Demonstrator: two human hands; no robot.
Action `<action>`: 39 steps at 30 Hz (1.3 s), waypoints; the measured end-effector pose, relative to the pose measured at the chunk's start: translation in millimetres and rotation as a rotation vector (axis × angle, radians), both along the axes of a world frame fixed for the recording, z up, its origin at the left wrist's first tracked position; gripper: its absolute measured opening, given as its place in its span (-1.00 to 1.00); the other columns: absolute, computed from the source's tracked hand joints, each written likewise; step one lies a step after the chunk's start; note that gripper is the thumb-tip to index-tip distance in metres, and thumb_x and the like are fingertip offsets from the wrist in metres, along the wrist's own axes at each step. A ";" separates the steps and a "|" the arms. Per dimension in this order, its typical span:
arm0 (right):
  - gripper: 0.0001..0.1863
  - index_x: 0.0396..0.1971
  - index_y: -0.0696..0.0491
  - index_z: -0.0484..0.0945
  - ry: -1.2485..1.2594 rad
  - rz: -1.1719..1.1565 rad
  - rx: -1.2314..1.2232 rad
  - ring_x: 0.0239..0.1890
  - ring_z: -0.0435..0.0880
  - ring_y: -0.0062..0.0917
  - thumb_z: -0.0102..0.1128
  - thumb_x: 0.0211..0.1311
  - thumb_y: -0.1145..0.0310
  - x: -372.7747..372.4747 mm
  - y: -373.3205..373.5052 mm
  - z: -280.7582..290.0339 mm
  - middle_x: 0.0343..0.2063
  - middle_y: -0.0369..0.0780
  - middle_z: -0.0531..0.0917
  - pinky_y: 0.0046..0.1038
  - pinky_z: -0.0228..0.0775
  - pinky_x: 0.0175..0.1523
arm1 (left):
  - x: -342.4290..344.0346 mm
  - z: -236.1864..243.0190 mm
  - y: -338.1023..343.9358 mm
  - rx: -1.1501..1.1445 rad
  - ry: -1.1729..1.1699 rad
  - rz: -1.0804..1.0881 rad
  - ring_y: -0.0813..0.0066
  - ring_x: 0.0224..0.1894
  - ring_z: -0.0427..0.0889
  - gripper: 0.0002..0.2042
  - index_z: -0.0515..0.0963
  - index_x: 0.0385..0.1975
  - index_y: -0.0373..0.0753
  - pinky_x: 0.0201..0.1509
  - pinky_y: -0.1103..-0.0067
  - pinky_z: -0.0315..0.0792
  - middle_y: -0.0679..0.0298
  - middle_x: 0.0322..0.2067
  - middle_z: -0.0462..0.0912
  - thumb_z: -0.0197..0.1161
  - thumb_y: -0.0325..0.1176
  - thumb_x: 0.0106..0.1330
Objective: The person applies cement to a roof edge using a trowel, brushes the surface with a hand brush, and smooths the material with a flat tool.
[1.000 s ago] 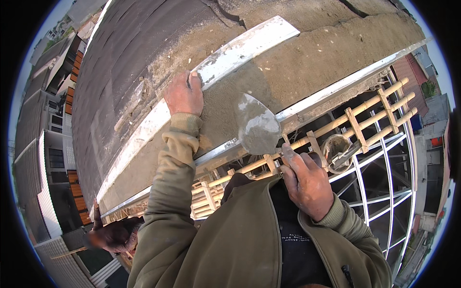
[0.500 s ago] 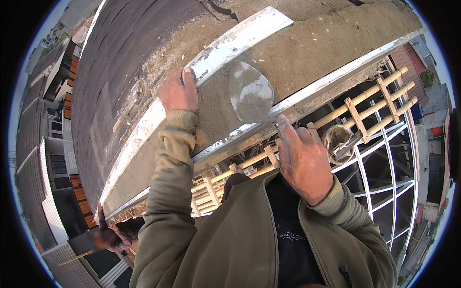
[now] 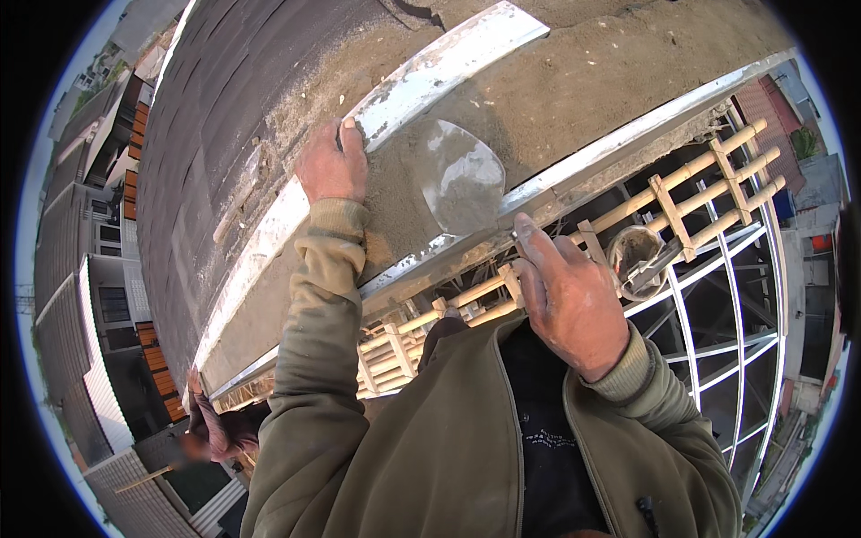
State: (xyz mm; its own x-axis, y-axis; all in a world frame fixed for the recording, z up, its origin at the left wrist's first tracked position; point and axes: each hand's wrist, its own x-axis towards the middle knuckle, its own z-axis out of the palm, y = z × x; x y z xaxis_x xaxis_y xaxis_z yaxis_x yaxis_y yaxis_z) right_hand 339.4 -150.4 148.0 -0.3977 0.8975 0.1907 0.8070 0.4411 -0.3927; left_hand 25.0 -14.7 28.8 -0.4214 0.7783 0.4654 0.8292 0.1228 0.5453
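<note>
Head view. Left hand (image 3: 332, 163) bent over a long white batten (image 3: 453, 70), gripping it; batten runs ahead-right and back-left of that hand. Right hand (image 3: 574, 300) curled round the trowel (image 3: 464, 177), handle mostly hidden, forefinger toward the blade. Blade lies ahead and left of the right hand, to the right of the left hand, over the grey mortar (image 3: 393, 193); whether it presses flat, cannot tell.

Progress, my judgement: mortar bed laid between batten and white edge strip (image 3: 592, 166); fairly even beside the left hand, rougher, drier-looking beyond the blade, so smoothing seems partial. Batten not yet lifted off. Bucket (image 3: 619, 260) just right of the right hand.
</note>
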 end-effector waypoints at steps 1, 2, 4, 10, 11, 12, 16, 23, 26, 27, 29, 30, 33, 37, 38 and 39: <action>-0.49 0.33 0.11 0.47 0.011 0.024 -0.030 -0.40 0.74 0.01 0.23 0.42 0.40 0.0 -0.7 3.3 -0.26 0.07 0.66 -0.09 0.64 -0.30 | 1.2 -0.8 -1.2 -0.024 -0.018 -0.008 -0.17 0.09 0.66 -0.51 0.70 0.05 -0.31 0.31 0.13 0.40 -0.08 0.02 0.73 0.05 0.00 0.53; -0.50 0.33 0.11 0.47 0.024 0.048 -0.058 -0.40 0.74 0.00 0.23 0.42 0.41 -1.0 -0.3 4.6 -0.26 0.07 0.67 -0.09 0.64 -0.30 | 2.5 4.4 -3.7 -0.046 -0.034 -0.016 -0.16 0.08 0.67 -0.52 0.70 0.04 -0.30 0.30 0.13 0.41 -0.08 0.01 0.73 0.05 0.00 0.52; -0.50 0.33 0.10 0.47 0.037 -0.025 -0.007 -0.42 0.74 -0.01 0.23 0.41 0.40 2.7 6.1 2.4 -0.27 0.06 0.66 -0.10 0.64 -0.31 | 3.7 12.7 -2.4 -0.072 -0.039 -0.018 -0.14 0.07 0.68 -0.52 0.70 0.04 -0.29 0.29 0.15 0.43 -0.09 0.01 0.73 0.05 -0.01 0.52; -0.48 0.33 0.11 0.47 -0.034 0.039 0.002 -0.46 0.72 -0.05 0.22 0.40 0.41 -6.3 3.4 3.9 -0.38 -0.01 0.59 -0.12 0.63 -0.32 | 1.5 3.5 -1.1 -0.041 -0.037 -0.001 -0.11 0.07 0.68 -0.51 0.70 0.03 -0.29 0.25 0.15 0.47 -0.09 0.01 0.72 0.01 0.01 0.53; -0.48 0.34 0.10 0.47 -0.029 0.026 0.049 -0.47 0.72 -0.05 0.23 0.39 0.40 -1.2 9.3 -0.8 -0.37 -0.01 0.59 -0.12 0.63 -0.32 | 3.4 9.4 -1.5 -0.073 -0.046 -0.006 -0.11 0.08 0.67 -0.50 0.69 0.04 -0.30 0.26 0.14 0.46 -0.09 0.02 0.72 0.01 0.02 0.53; -0.48 0.34 0.10 0.47 -0.041 0.028 0.019 -0.47 0.72 -0.05 0.23 0.40 0.40 -0.2 5.9 -1.1 -0.37 -0.01 0.60 -0.12 0.63 -0.32 | 5.0 12.9 -1.8 -0.105 -0.055 -0.010 -0.12 0.09 0.66 -0.49 0.69 0.05 -0.30 0.27 0.14 0.45 -0.09 0.03 0.71 0.00 0.02 0.53; -0.48 0.35 0.12 0.46 -0.103 0.081 -0.142 -0.45 0.72 -0.05 0.21 0.43 0.38 -6.7 -6.0 19.1 -0.38 -0.02 0.60 -0.11 0.63 -0.31 | 3.3 10.4 0.1 -0.079 -0.088 -0.028 -0.12 0.12 0.65 -0.47 0.68 0.06 -0.32 0.29 0.13 0.44 -0.09 0.07 0.70 -0.01 0.03 0.54; -0.55 0.29 0.28 0.45 0.257 -0.227 0.163 -0.15 0.80 -0.02 0.17 0.43 0.62 63.5 14.0 21.3 -0.20 0.11 0.75 -0.21 0.63 -0.08 | -0.4 5.0 -0.7 -0.093 -0.050 -0.028 -0.11 0.18 0.64 -0.46 0.66 0.11 -0.33 0.35 0.13 0.41 -0.10 0.11 0.69 -0.02 0.04 0.56; -0.56 0.27 0.26 0.49 0.171 -0.045 0.004 -0.16 0.78 0.00 0.21 0.41 0.61 56.3 -11.6 22.8 -0.19 0.10 0.75 -0.23 0.63 -0.01 | -0.8 2.3 2.1 -0.111 -0.043 -0.018 -0.10 0.20 0.63 -0.46 0.66 0.13 -0.34 0.37 0.13 0.40 -0.10 0.13 0.69 -0.01 0.03 0.56; -0.55 0.27 0.25 0.49 0.137 0.013 0.045 -0.16 0.78 0.01 0.23 0.41 0.59 57.6 -12.4 23.4 -0.20 0.10 0.75 -0.22 0.62 -0.01 | -2.3 1.8 2.3 -0.119 -0.033 -0.016 -0.10 0.21 0.63 -0.46 0.66 0.14 -0.34 0.38 0.14 0.40 -0.10 0.14 0.69 -0.01 0.03 0.56; -0.55 0.26 0.24 0.50 0.264 -0.177 0.015 -0.16 0.77 0.03 0.25 0.39 0.57 61.1 -9.0 23.4 -0.21 0.08 0.74 -0.21 0.62 0.00 | -1.6 2.5 2.1 -0.114 -0.042 -0.023 -0.11 0.22 0.63 -0.45 0.66 0.14 -0.34 0.39 0.14 0.40 -0.10 0.14 0.69 0.01 0.04 0.55; -0.54 0.26 0.23 0.50 0.327 -0.274 0.001 -0.16 0.77 0.04 0.27 0.38 0.57 61.9 -6.5 23.9 -0.22 0.07 0.74 -0.20 0.62 0.01 | -0.9 3.5 2.2 -0.109 -0.047 -0.029 -0.11 0.22 0.62 -0.45 0.66 0.14 -0.35 0.40 0.14 0.40 -0.10 0.15 0.69 0.01 0.04 0.55; -0.58 0.24 0.24 0.51 0.183 -0.105 -0.017 -0.22 0.79 -0.03 0.26 0.43 0.53 58.6 -6.4 23.9 -0.21 0.05 0.75 -0.24 0.62 -0.07 | 3.0 8.8 -2.5 -0.096 -0.084 -0.014 -0.11 0.25 0.62 -0.44 0.66 0.15 -0.34 0.42 0.17 0.39 -0.10 0.17 0.68 0.02 0.06 0.55; -0.60 0.24 0.25 0.50 0.312 -0.111 0.010 -0.29 0.77 -0.01 0.23 0.44 0.54 58.9 -3.8 24.6 -0.22 0.07 0.75 -0.22 0.61 -0.12 | -9.3 -0.7 -5.7 -0.132 -0.118 -0.017 -0.10 0.20 0.64 -0.38 0.64 0.18 -0.31 0.33 0.19 0.43 -0.10 0.16 0.68 0.01 0.16 0.54; -0.59 0.24 0.25 0.49 0.369 -0.207 0.021 -0.29 0.76 0.01 0.23 0.44 0.54 61.1 2.1 27.0 -0.22 0.08 0.75 -0.20 0.62 -0.12 | -6.9 0.7 -4.9 -0.134 -0.129 -0.015 -0.10 0.22 0.63 -0.40 0.65 0.18 -0.32 0.36 0.19 0.42 -0.10 0.17 0.68 0.02 0.13 0.54; -0.59 0.24 0.25 0.49 0.343 -0.244 0.065 -0.25 0.78 0.01 0.22 0.44 0.54 67.5 11.1 28.8 -0.21 0.09 0.75 -0.20 0.62 -0.12 | -3.1 3.5 -1.8 -0.134 -0.138 -0.019 -0.10 0.24 0.63 -0.41 0.66 0.17 -0.33 0.40 0.19 0.41 -0.10 0.18 0.68 0.03 0.10 0.53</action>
State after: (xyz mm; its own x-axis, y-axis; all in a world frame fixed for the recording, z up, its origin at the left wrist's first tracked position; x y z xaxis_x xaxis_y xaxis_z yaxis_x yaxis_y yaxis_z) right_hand 406.9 -139.3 176.8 -0.0789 0.9392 0.3343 0.7183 0.2861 -0.6342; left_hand 21.9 -16.4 32.3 -0.4589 0.8378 0.2957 0.7504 0.1873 0.6339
